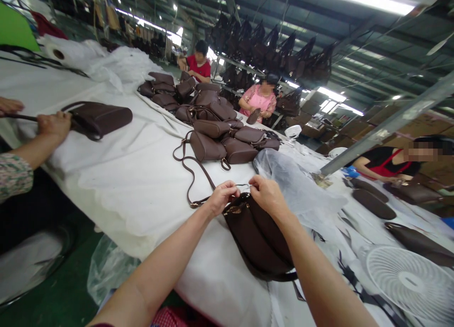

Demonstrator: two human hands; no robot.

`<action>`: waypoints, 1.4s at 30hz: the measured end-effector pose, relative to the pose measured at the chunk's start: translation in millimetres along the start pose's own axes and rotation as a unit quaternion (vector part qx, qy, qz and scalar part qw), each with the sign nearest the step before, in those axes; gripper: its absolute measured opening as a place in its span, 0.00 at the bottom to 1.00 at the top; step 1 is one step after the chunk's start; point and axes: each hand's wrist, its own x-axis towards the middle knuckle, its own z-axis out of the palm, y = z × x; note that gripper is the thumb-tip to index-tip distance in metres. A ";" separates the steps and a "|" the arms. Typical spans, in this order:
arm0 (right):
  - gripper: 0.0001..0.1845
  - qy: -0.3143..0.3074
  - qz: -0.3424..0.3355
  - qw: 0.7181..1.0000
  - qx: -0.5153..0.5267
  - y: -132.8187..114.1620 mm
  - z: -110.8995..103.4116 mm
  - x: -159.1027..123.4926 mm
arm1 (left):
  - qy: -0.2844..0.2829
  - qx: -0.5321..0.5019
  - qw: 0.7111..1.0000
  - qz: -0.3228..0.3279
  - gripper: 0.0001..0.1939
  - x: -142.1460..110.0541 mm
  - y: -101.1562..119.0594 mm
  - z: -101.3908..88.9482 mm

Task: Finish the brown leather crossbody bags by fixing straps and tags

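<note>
A dark brown handbag (260, 237) lies on the white-covered table in front of me, its gold-coloured zip end turned up toward my hands. Just above that end, a thin dark cord (242, 185) spans the small gap between my fingers. My left hand (222, 197) pinches one side of it, close to the zip. On the other side, the fingers of my right hand (266, 193) are closed on the cord, and that hand's back hides part of the bag. A long brown strap (191, 175) with a gold buckle trails across the cloth beside my left hand.
A pile of brown handbags (213, 109) lies ahead, beside clear plastic sheeting (291, 175). At left, a co-worker's hands hold another bag's strap (21, 116). A white fan (411, 279) stands at right, near a slanting metal pole (386, 126). Other people work beyond.
</note>
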 end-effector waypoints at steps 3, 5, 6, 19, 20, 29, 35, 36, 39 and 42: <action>0.11 0.040 -0.027 0.998 -0.046 -4.9 -3.2 -10.0 | 0.012 -0.050 0.998 -0.038 0.14 1.5 -3.0 -6.0; 0.09 0.008 -0.097 0.990 -0.103 -9.4 -6.9 -16.2 | 0.016 -0.069 0.996 -0.047 0.14 3.0 -6.6 -9.6; 0.09 -0.020 -0.145 0.980 -0.132 -12.0 -8.6 -18.4 | 0.017 -0.076 0.996 -0.048 0.13 3.9 -8.3 -11.0; 0.05 -0.044 -0.288 0.927 -0.235 -35.0 5.0 -21.4 | 0.019 -0.149 0.987 -0.061 0.10 7.9 -12.1 -19.3; 0.06 -0.052 -0.290 0.930 -0.221 -32.4 4.9 -20.4 | 0.016 -0.147 0.987 -0.070 0.10 7.6 -10.3 -20.4; 0.10 -0.084 -0.062 0.993 0.057 -5.2 1.5 -8.4 | 0.062 -0.303 0.946 -0.096 0.03 5.8 4.3 -28.5; 0.15 -0.069 -0.049 0.996 0.027 -12.9 0.0 -8.4 | 0.032 -0.355 0.933 -0.057 0.06 -0.2 -8.5 -23.2; 0.15 -0.057 -0.035 0.998 0.019 -13.0 0.3 -7.9 | 0.022 -0.355 0.933 -0.053 0.08 -0.9 -9.4 -22.8; 0.11 -0.059 -0.043 0.997 -0.024 -13.7 1.3 -4.9 | 0.025 -0.347 0.937 -0.036 0.11 -1.8 -10.8 -21.8; 0.10 -0.098 -0.083 0.988 -0.091 -18.6 2.1 -1.2 | 0.054 -0.332 0.942 -0.006 0.11 -0.7 -12.3 -20.7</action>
